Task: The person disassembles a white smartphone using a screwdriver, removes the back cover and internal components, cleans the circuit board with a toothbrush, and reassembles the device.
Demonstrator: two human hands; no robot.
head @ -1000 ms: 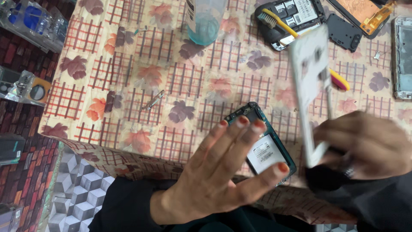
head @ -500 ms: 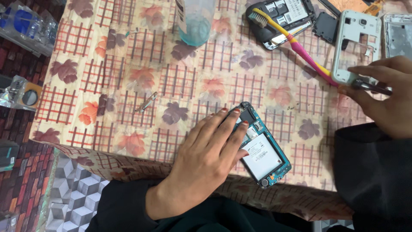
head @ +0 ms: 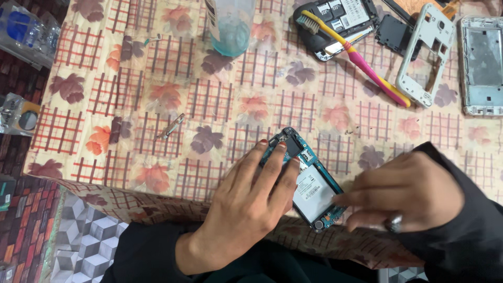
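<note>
The opened phone [head: 309,181] lies at the lower middle of the frame, near the front edge of the tabletop [head: 220,110], set on a slant. Its back cover is already off: a teal circuit board shows along the upper end and sides, with a white-labelled battery in the middle and a small round part at the lower corner. The board and battery are still seated in the body, so the stripping looks only partly done.

The left hand [head: 251,204] lies flat across the phone's upper left part, fingers spread and pressing down, not closed around it. The right hand [head: 408,191], wearing a ring, comes in from the right with fingers drawn together at the phone's lower right edge; whether they pinch anything I cannot tell.

In the upper right lie a white phone frame [head: 427,55], a pink and yellow toothbrush [head: 361,57] and a second opened phone [head: 340,21].
</note>
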